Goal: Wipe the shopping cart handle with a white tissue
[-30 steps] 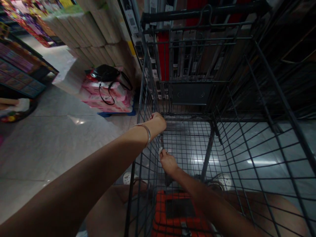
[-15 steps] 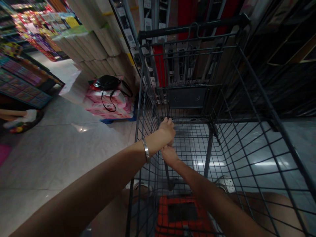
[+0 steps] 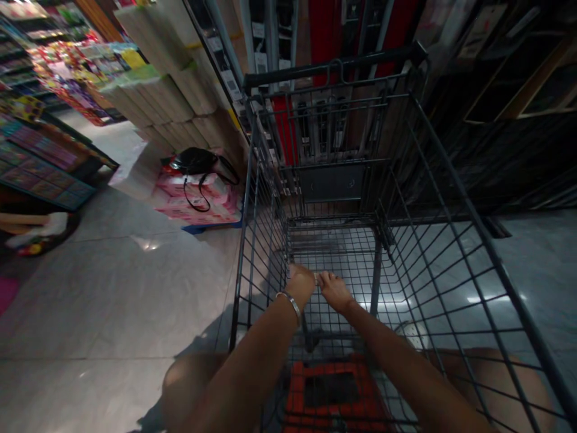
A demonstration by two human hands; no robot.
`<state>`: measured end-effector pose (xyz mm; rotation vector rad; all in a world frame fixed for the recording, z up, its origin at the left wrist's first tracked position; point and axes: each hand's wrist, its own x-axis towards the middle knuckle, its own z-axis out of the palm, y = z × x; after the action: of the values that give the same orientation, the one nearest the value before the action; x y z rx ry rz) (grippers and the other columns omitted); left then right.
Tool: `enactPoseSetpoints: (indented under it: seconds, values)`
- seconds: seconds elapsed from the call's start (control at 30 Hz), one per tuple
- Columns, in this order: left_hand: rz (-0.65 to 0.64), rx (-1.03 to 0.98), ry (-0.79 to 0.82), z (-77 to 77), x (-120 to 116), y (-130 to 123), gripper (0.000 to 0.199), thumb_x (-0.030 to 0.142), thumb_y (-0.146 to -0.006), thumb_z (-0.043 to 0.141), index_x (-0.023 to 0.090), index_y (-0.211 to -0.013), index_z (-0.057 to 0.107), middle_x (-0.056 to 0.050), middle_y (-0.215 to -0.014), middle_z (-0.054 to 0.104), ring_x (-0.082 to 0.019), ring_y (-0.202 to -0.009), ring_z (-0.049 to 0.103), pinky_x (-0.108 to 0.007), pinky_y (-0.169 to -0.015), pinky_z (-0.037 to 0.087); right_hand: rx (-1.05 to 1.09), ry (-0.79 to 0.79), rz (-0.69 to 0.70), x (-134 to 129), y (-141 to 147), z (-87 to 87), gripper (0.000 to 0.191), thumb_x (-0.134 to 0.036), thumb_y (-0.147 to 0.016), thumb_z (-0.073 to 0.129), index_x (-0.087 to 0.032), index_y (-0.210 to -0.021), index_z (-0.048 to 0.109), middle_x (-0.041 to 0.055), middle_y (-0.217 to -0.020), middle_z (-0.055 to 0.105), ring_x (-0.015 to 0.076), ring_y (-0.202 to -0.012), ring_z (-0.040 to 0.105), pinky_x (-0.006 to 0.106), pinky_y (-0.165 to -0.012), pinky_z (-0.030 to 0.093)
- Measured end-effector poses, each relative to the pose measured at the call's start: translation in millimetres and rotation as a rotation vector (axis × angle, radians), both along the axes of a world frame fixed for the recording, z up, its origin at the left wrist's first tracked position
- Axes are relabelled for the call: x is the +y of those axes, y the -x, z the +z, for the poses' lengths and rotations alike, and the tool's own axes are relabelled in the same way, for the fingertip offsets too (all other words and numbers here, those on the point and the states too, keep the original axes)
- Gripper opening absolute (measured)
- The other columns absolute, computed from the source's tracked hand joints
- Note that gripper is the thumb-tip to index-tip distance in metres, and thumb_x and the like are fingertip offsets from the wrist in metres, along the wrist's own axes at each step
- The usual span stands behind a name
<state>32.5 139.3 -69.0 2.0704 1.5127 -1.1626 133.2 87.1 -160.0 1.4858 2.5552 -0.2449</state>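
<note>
Both hands are low inside a dark wire shopping cart [image 3: 469, 216], close above its mesh floor near the left side. My left hand [image 3: 301, 280], with a silver bracelet [image 3: 292, 304] at the wrist, is closed, and its fingertips are hidden from me. Just right of it, my right hand [image 3: 334, 291] has its fingers bent and pressed together towards the left one. A tiny pale bit shows in the gap between the hands, too small to name. Beneath the mesh floor, at the near end, sits an orange box-like thing [image 3: 297, 397] with a dark middle.
Left of the cart, a black bag [image 3: 196, 159] lies on pink packs [image 3: 207, 204] on a blue base. Stacked pale packs [image 3: 166, 99] rise behind. Shelves with boxed goods [image 3: 320, 36] stand beyond the cart's handle [image 3: 333, 65]. My bent knees flank the cart.
My left hand has drawn back towards me, from beyond the right hand to beside it. The right hand has shifted slightly right, and the view has moved a little.
</note>
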Motion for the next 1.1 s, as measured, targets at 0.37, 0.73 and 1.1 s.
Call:
enactPoseSetpoints:
  seconds: [0.37, 0.73, 1.1]
  values:
    - [0.158, -0.245, -0.206, -41.3, -40, 32, 0.047, 0.037, -0.088, 0.052, 0.019, -0.131, 0.045, -0.012, -0.141, 0.043, -0.026, -0.125, 0.045, -0.051, -0.102, 0.039, 0.035, 0.061, -0.344, 23, -22, 36.9, 0.031, -0.008, -0.088, 0.038, -0.012, -0.105, 0.064, 0.0170, -0.105, 0.061, 0.0213, -0.093, 0.063, 0.029, -0.073, 0.050]
    - [0.317, -0.290, -0.358, -77.6, -80, 13, 0.067, 0.038, -0.087, 0.039, 0.004, -0.143, 0.026, -0.018, -0.151, 0.026, -0.027, -0.141, 0.020, -0.039, -0.114, 0.025, 0.187, 0.151, -0.148, 38, 54, 14.3, 0.029, -0.020, -0.093, 0.041, -0.019, -0.117, 0.056, 0.0131, -0.115, 0.056, 0.0206, -0.102, 0.059, 0.030, -0.080, 0.049]
    - [0.294, -0.281, -0.411, -81.9, -83, 6, 0.072, 0.044, -0.088, 0.032, 0.000, -0.144, 0.022, -0.020, -0.153, 0.017, -0.030, -0.142, 0.014, -0.043, -0.116, 0.017, 0.018, 0.075, -0.206, 29, 4, -3.7, 0.038, -0.011, -0.092, 0.035, -0.013, -0.128, 0.047, 0.0175, -0.111, 0.056, 0.0224, -0.100, 0.058, 0.033, -0.079, 0.050]
